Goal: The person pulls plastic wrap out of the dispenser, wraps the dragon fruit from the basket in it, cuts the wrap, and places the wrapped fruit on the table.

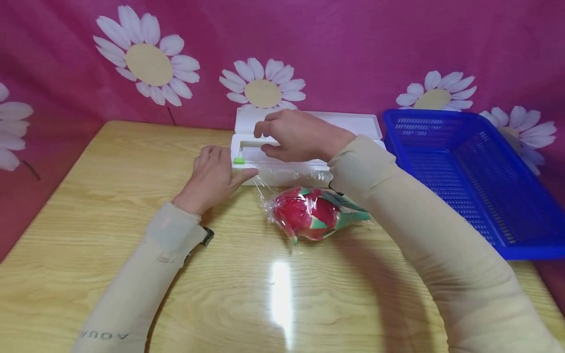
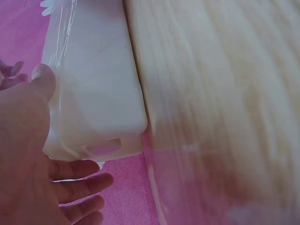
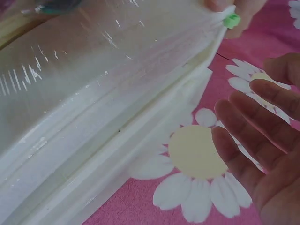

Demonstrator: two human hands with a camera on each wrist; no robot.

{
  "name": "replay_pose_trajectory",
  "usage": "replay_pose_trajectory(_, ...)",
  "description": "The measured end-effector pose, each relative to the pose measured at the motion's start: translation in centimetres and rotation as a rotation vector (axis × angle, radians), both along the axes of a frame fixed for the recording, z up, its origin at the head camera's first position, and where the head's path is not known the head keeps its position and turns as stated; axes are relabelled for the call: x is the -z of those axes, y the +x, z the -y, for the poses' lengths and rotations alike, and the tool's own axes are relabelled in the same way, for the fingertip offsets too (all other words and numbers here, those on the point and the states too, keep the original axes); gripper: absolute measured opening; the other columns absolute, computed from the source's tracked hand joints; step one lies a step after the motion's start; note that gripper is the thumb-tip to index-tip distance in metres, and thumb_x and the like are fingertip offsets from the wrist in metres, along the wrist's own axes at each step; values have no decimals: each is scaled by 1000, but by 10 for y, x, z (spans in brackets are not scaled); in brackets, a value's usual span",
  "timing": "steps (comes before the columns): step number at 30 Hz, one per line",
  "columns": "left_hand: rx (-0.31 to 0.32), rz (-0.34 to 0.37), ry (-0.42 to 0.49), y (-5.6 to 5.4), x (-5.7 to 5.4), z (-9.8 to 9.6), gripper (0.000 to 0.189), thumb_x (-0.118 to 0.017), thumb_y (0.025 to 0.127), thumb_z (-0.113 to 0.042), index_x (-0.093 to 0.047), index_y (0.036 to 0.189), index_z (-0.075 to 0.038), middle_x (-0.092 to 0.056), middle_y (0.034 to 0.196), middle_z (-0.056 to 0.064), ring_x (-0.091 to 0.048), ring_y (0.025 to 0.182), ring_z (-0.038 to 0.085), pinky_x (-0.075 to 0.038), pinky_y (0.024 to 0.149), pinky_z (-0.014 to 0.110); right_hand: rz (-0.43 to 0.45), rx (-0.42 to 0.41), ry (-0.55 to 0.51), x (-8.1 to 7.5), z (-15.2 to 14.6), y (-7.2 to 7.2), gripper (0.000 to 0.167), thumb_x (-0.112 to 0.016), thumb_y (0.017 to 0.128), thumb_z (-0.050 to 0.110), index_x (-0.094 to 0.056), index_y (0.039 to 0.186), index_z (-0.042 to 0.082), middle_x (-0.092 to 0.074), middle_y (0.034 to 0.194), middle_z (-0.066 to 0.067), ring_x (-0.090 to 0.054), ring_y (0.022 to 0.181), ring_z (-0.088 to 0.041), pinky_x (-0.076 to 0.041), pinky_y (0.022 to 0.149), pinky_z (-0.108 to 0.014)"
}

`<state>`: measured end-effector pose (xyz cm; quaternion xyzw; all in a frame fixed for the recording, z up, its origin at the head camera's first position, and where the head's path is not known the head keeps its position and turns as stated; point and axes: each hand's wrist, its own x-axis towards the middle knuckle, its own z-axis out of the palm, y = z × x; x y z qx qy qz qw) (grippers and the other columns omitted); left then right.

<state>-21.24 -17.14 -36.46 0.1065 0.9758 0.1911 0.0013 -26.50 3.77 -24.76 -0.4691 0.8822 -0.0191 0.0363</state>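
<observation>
A white cling film dispenser box [image 1: 291,177] stands at the back of the table, its lid [image 1: 348,122] raised. My left hand [image 1: 211,174] rests at its left end, thumb on the front edge and the other fingers extended beside the end wall. A green slide cutter [image 1: 239,161] sits near that thumb. Above the box my right hand [image 1: 302,136] hovers with loosely bent fingers; the right wrist view shows nothing between them. Film runs from the box front to a red dragon fruit [image 1: 311,215] with green tips, which lies wrapped in clear film before the box.
A blue plastic basket [image 1: 446,191] stands to the right, close to the box's right end. The wooden table [image 1: 220,294] reaches back to a pink cloth [image 1: 344,49] printed with white flowers. My right forearm passes over the table between fruit and basket.
</observation>
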Motion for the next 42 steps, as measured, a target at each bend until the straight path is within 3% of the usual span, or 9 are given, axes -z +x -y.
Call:
replay_pose_trajectory(13,-19,-82,-112,5,-1,-1,73,-52,99,-67,-48,117,3,-54,109,20,-41,110,36,-38,100,49,-18,-67,91,9,26,-12,29,-63,99,21,-71,123,8,-78,111,-11,-71,90,-26,-58,89,-42)
replay_pose_trajectory(19,-26,-82,-133,5,-2,-2,71,-52,98,-68,-48,111,2,-52,101,18,-43,100,34,-37,88,43,27,-111,101,12,37,-14,23,-65,100,21,-73,117,8,-78,107,-11,-71,95,-25,-57,93,-40)
replay_pose_trajectory(26,-33,-68,-100,4,0,-1,70,-55,98,-66,-48,117,1,-51,99,15,-41,97,32,-33,82,39,73,-129,114,16,51,-14,20,-66,100,21,-75,113,9,-78,109,-8,-71,102,-23,-57,99,-38)
replay_pose_trajectory(32,-34,-52,-84,3,0,-2,72,-55,98,-65,-48,127,1,-54,103,16,-43,100,33,-37,85,41,87,-127,135,19,56,-12,21,-64,100,19,-76,115,10,-78,108,-6,-71,98,-22,-57,96,-37)
replay_pose_trajectory(42,-22,-59,-77,4,0,-1,63,-55,99,-63,-48,119,-3,-52,99,16,-43,97,33,-38,83,41,103,-96,204,20,64,-9,21,-65,99,19,-77,116,15,-78,109,-2,-69,95,-17,-57,97,-34)
